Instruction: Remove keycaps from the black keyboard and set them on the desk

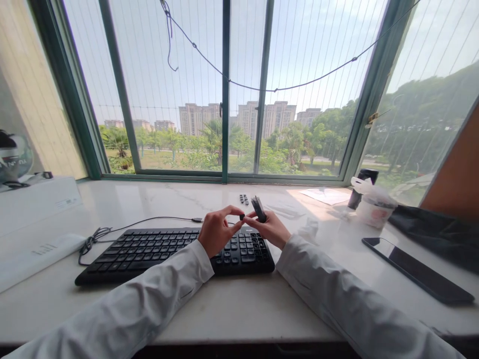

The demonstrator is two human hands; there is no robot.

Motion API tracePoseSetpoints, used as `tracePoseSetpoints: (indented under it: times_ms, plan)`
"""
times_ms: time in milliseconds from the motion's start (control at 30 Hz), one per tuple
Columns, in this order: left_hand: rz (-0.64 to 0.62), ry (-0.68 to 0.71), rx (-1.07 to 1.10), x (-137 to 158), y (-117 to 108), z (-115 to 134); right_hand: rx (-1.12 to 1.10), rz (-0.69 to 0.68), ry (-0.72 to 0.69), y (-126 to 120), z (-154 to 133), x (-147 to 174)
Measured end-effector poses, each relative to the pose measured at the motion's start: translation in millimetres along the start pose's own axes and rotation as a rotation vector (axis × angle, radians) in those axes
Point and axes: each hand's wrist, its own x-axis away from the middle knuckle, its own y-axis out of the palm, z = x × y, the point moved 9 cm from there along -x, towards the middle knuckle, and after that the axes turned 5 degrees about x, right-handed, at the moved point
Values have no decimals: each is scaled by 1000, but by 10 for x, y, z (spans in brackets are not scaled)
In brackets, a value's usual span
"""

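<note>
My left hand [219, 229] pinches a small black keycap [242, 217] between thumb and forefinger, above the number pad. Close beside it, the fingertips of my right hand [271, 228] meet the same keycap. My right hand is also closed around a short black tool [258, 209] with a paler, see-through upper end; its exact kind is unclear. Under both hands lies a black keyboard [149, 249]. At its right end, several key positions [258, 243] show bare sockets. Behind the hands, several loose keycaps [244, 199] lie in a small group on the white counter [232, 309].
A coiled cable [93, 239] with a USB plug [196, 220] runs behind the keyboard. To the right are a phone [417, 271], a plastic-wrapped tub [374, 209], a black bag [434, 232] and a paper sheet [326, 195]. White boxes [41, 199] stand left.
</note>
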Motion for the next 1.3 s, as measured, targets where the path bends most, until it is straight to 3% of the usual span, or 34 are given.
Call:
tracePoseSetpoints:
  times_ms: [267,467,633,767,933,1100,1300]
  plan:
    - [-138,-13,-50,0,136,-75,463,22,-150,-2,-114,16]
    - [-144,-159,-36,-111,57,-273,801,146,98,-338,176,-36]
    - [-289,-204,-105,-330,128,-480,866,210,217,-564,393,-72]
    - [-419,-182,-211,-667,345,-692,863,204,262,-604,464,-76]
    - [-572,-357,-251,-1017,786,-1219,852,183,303,-625,503,-64]
    - [-557,-458,-333,-1219,1095,-1610,851,183,297,-628,545,-74]
    - [-537,-485,-379,-1329,1318,-1808,858,201,276,-636,554,-87]
